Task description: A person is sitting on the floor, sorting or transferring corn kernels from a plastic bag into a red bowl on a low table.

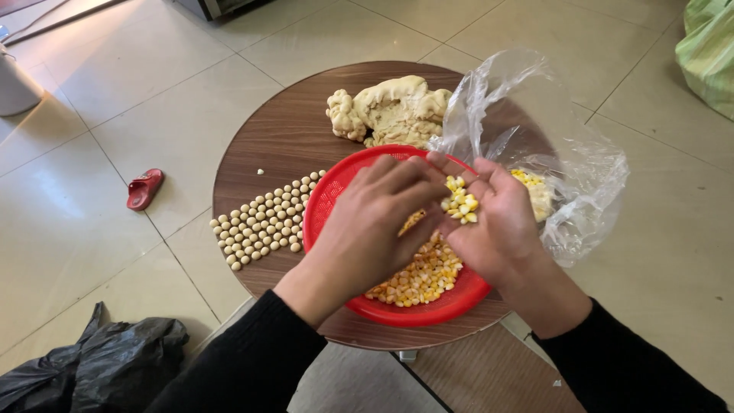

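Note:
A red round basket point(329, 200) sits on a round wooden table point(275, 134), with yellow corn kernels point(417, 279) heaped in its near part. My right hand point(497, 226) is cupped over the basket, palm up, holding a small pile of corn kernels point(460, 203). My left hand point(375, 222) lies over the basket beside it, fingers reaching to the kernels in the right palm. A clear plastic bag point(550, 145) with more corn inside stands open at the right, touching the basket.
Rows of small tan dough balls point(267, 218) lie left of the basket. A lump of pale dough point(390, 111) rests at the table's far side. On the tiled floor are a red slipper point(144, 189), a black plastic bag point(99, 359) and a green bag point(707, 53).

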